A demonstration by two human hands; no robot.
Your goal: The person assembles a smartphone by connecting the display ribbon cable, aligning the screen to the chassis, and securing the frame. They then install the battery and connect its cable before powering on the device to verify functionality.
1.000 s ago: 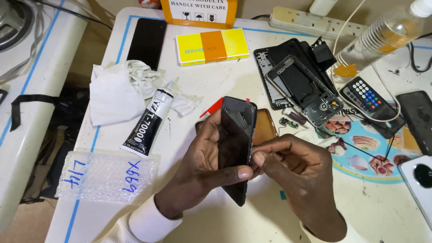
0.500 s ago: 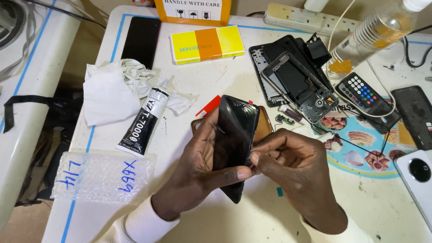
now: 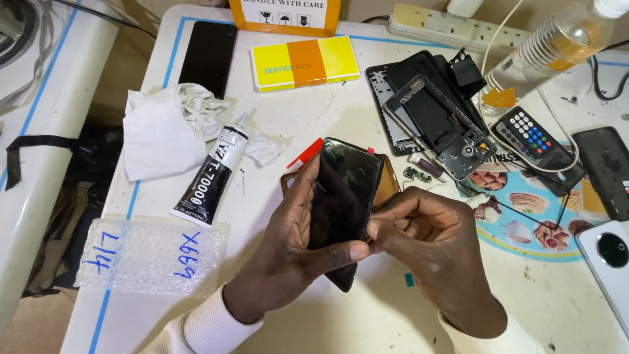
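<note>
Both hands, left hand (image 3: 288,252) and right hand (image 3: 429,246), are gripping the dark phone (image 3: 344,196) right of the glue tube (image 3: 211,176), still pressing its screen edge; seating looks unfinished.

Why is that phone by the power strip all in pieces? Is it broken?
It looks taken apart. The bare phone frames lie stacked and tilted on the table, with a small loose part beside them. The left hand and right hand hold a dark phone that looks whole.
</note>
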